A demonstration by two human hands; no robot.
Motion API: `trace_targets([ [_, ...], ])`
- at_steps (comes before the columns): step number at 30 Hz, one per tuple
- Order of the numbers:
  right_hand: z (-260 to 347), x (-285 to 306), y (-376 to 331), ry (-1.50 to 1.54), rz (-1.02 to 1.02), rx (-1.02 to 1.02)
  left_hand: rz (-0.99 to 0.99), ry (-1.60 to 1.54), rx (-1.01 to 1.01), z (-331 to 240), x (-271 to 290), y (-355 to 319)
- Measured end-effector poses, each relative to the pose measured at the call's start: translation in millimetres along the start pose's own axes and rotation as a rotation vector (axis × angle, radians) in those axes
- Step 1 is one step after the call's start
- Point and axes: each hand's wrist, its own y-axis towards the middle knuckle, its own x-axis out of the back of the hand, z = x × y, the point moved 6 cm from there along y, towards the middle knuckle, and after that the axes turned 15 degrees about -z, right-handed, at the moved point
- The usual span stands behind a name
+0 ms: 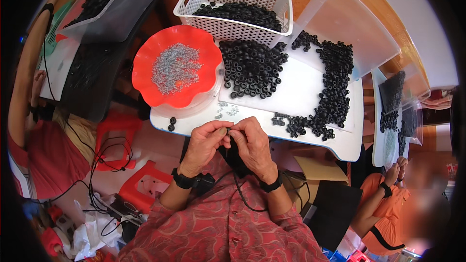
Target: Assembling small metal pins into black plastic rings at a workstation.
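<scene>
My left hand [200, 146] and my right hand [253, 146] meet just off the table's near edge, their fingertips pinched together. Between them is a small dark part [228, 130], mostly covered by the fingers; it looks like one of the black ring-shaped pieces, though its exact kind is hidden. Straight ahead of my hands, a heap of black ring-shaped pieces [252, 68] lies on a white sheet. A red scalloped dish [141, 80] to the left holds many tiny silvery pieces [177, 68]. A few more silvery bits [227, 110] lie on the white tabletop [272, 116] close by.
A white perforated basket [233, 29] of black pieces stands at the back. More black pieces [335, 77] spill from a clear plastic bin [349, 29] on the right. Two black pieces [172, 124] sit at the left edge. Other people work at both sides; a red stool [141, 184] is lower left.
</scene>
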Motion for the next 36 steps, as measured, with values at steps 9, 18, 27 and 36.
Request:
trace_targets([
  [9, -15, 21, -8, 0.167, -0.093, -0.247, 0.177, -0.086, 0.114, 5, -26, 4],
  [18, -30, 55, -17, 0.068, -0.284, -0.255, 0.182, -0.191, 0.233, 31, -51, 14],
  [27, -58, 109, -36, -0.231, -0.476, -0.230, 0.169, -0.212, 0.264, 37, -60, 19],
  [36, -59, 97, -27, -0.520, -0.451, -0.042, 0.115, -0.195, 0.258, 37, -55, 19],
])
